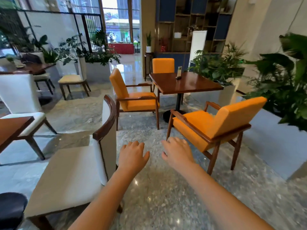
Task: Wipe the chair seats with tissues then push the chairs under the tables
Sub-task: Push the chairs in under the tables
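My left hand (132, 154) and my right hand (177, 151) are stretched out over the marble floor, fingers loosely curled, holding nothing; no tissue is in view. A square wooden table (186, 83) stands ahead. An orange armchair (207, 125) sits pulled out just beyond my right hand, its back towards me. A second orange armchair (132, 98) stands off the table's left side, and a third (163, 65) is at the far side. Beside my left hand is a white upholstered chair (71, 176) with a curved wooden back rail.
A wooden table corner (13, 128) and another white chair (20, 97) are at the left. White planters with leafy plants (282, 77) line the right side and the back. A shelf unit (191, 25) stands behind. A black round stool (11, 208) is at the bottom left.
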`<action>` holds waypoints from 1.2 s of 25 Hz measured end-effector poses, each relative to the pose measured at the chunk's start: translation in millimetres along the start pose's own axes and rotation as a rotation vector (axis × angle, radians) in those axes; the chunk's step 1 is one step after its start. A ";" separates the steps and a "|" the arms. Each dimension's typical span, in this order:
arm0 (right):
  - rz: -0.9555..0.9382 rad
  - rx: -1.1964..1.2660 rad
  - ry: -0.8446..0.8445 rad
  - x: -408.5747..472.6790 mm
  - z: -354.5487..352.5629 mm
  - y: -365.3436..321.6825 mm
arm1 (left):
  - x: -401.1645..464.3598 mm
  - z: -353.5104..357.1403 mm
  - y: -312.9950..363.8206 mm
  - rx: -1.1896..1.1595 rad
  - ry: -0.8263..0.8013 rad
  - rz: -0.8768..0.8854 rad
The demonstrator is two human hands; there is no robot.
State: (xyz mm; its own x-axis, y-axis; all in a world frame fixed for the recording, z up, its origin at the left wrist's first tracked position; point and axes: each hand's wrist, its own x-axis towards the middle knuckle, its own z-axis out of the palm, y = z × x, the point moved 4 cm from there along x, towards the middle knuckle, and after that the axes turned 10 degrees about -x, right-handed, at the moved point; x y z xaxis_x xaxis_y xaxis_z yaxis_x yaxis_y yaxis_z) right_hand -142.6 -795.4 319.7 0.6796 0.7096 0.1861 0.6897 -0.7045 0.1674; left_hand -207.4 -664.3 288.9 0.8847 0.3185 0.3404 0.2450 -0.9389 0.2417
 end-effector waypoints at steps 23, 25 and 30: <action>-0.835 0.205 0.128 427.4 97.0 62.3 | 298.0 83.5 -76.5 0.280 0.224 -0.801; -0.919 0.204 0.130 444.3 111.5 43.0 | 304.0 91.8 -91.6 0.289 0.247 -0.863; -1.093 0.248 0.152 499.9 126.2 -23.6 | 296.3 102.5 -150.9 0.355 0.323 -1.028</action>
State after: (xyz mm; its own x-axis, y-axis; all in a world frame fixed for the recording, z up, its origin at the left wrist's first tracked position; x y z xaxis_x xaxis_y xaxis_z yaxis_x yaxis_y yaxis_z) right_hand 212.4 -422.1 286.6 -0.3439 0.9223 0.1765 0.9375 0.3267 0.1193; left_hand 58.4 -441.6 260.1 0.0678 0.9304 0.3601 0.9405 -0.1801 0.2882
